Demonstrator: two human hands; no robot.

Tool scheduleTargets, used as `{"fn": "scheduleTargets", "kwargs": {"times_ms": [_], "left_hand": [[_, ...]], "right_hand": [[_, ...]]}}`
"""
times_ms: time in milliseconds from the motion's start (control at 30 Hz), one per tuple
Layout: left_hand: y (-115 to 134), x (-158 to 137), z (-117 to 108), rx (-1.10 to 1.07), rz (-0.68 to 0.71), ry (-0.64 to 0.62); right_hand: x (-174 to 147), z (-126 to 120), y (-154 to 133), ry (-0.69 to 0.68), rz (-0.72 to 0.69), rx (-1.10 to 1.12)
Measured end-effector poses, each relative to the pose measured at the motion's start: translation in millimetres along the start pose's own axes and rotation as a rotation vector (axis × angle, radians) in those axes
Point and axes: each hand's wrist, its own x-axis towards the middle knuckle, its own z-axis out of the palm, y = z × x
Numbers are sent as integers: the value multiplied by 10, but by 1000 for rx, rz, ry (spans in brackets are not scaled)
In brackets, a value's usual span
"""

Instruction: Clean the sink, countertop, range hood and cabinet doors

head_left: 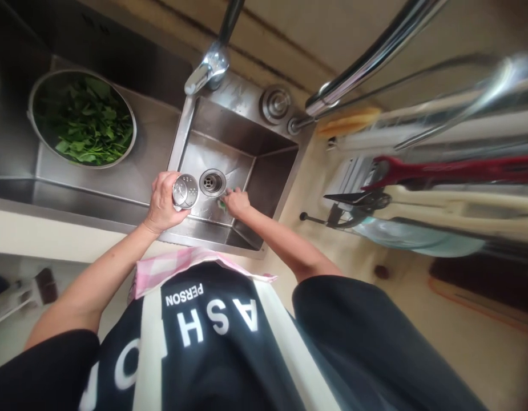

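L hand [161,200] curled round metal cup [185,191]. R hand [238,202] pinched on green bit [221,204], ID unclear; drain [213,182] btwn hands.

Dim upper left, stretched and blurred right edge.

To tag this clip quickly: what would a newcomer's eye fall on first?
Probably the bright green leaves heaped in the round bowl in the sink's left basin. Next, the shiny perforated metal cup in the left hand, near the right hand beside the drain. The red tool at far right also stands out.
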Motion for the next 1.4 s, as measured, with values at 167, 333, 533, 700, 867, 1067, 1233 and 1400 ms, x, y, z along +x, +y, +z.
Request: {"fn": "scheduleTargets", "kwargs": {"times_ms": [167, 333, 533, 700, 867, 1067, 1233, 1400], "left_hand": [[12, 10, -23, 5, 0, -1], [20, 6, -46, 13, -32, -2], [-26, 33, -38, -38, -81, -42], [-91, 105, -8, -78, -88, -62], [-112, 181, 20, -90, -110, -53], [-127, 252, 29, -108, -114, -88], [-163, 316, -37, -94, -153, -143], [-271, 330, -44, -44, -185, -187]], "right_hand": [[281, -655, -627, 256, -405, -107], [673, -1184, -1024, 307, -498, 639], [766, -1289, -245, 484, -183, 796], [414, -1068, 423, 518, -5, 210], [-326, -159, 423, 128, 50, -157], [-536, -98, 274, -55, 70, -312], [-530, -550, 306, 36, -31, -665], [-736, -129, 202, -401, 33, -591]]}}
